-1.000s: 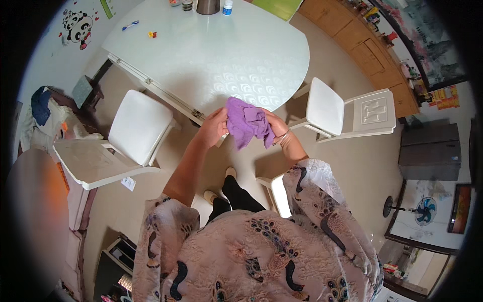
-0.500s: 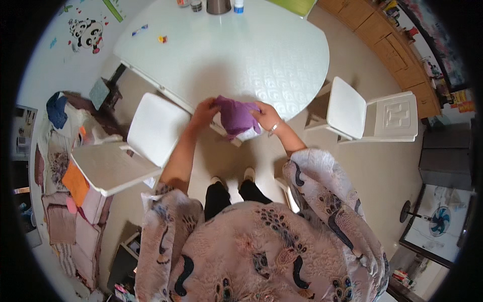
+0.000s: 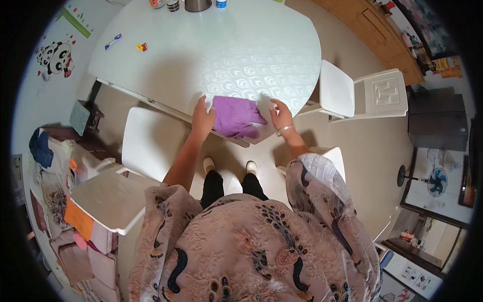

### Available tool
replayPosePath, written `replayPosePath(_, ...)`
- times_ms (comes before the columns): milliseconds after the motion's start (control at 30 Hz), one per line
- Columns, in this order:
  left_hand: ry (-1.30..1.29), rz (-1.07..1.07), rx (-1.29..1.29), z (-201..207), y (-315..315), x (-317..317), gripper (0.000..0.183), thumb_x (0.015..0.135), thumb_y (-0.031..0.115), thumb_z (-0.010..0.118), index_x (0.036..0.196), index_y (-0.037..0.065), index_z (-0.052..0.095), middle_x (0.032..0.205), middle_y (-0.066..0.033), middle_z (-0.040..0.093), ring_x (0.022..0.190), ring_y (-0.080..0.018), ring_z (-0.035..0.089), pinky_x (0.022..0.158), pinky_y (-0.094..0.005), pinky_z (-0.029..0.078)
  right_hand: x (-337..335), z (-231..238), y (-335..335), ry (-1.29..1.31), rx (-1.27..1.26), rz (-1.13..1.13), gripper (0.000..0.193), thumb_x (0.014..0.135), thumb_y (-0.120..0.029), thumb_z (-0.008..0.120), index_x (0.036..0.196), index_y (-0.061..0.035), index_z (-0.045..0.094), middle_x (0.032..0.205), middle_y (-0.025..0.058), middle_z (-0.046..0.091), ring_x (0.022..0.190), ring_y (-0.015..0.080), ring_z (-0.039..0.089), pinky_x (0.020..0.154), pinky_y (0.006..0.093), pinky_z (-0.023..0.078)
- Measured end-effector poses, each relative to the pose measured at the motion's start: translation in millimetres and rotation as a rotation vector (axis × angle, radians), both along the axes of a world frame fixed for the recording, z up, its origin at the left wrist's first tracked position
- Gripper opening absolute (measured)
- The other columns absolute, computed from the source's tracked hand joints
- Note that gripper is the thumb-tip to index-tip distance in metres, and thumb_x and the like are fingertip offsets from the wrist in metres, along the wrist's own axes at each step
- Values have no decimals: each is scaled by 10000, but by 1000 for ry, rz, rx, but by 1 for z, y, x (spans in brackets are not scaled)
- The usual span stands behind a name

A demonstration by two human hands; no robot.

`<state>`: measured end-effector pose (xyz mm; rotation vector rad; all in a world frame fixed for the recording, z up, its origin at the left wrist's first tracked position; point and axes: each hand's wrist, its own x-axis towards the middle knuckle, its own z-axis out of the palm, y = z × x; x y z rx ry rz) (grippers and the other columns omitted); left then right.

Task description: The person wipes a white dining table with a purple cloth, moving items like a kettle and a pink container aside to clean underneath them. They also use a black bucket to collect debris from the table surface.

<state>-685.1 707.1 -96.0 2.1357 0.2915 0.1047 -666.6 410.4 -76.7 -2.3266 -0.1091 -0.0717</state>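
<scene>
A purple cloth [image 3: 234, 115], perhaps a small garment, lies folded at the near edge of the white table [image 3: 241, 65]. Its left side is straight, while its right side ends in loose, uneven flaps. Beside that left side is my left hand [image 3: 203, 120], fingers stretched forward; whether it touches the fabric I cannot tell. My right hand [image 3: 282, 116], with a bracelet at its wrist, hovers just right of the flaps, fingers apart and holding nothing.
White chairs [image 3: 151, 138] [image 3: 336, 89] stand left and right of the table, another white seat [image 3: 329, 160] by my right forearm. A dark pot [image 3: 197, 5], a blue-and-white bottle [image 3: 221, 4] and a small red-yellow packet [image 3: 142, 47] are on the tabletop. A sofa [image 3: 75, 251] is at left.
The purple cloth, bunched between both hands before, now lies flatter on the table edge. My right hand has let go and moved right; the view has shifted slightly.
</scene>
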Motion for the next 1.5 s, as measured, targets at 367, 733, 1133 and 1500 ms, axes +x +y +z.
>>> replayPosePath(367, -187, -795, 697, -27, -26, 22, 659, 873, 390, 590, 1468, 178, 400, 1578, -92, 265, 1456, -341, 206, 1153, -553, 157, -33, -51, 83, -34, -431, 262, 747, 857, -263, 628, 1512, -144, 289, 1558, 177, 245, 1401, 394, 265, 1160, 503, 190)
replayPosePath(733, -150, -827, 713, -30, 31, -3, 672, 888, 358, 588, 1490, 171, 356, 1581, -126, 241, 1464, -349, 182, 1155, -572, 123, -67, -58, 158, 43, -494, 155, 682, 921, -342, 559, 1507, -123, 289, 1557, 150, 264, 1419, 360, 263, 1172, 481, 164)
replayPosePath(1133, -299, -1191, 665, -27, -113, 40, 662, 903, 415, 571, 1489, 183, 371, 1578, -91, 270, 1468, -320, 181, 1174, -545, 87, -84, -49, 28, 124, -644, -117, 753, 913, -465, 539, 1490, -47, 297, 1554, 188, 257, 1426, 369, 248, 1180, 472, 167)
replayPosePath(1500, -336, -843, 618, -32, 0, -31, 675, 830, 369, 659, 1436, 172, 436, 1528, -95, 358, 1416, -303, 304, 1139, -543, 196, -105, -63, 119, -27, -599, 80, 800, 805, -306, 708, 1478, -88, 336, 1543, 172, 294, 1393, 364, 320, 1145, 540, 214)
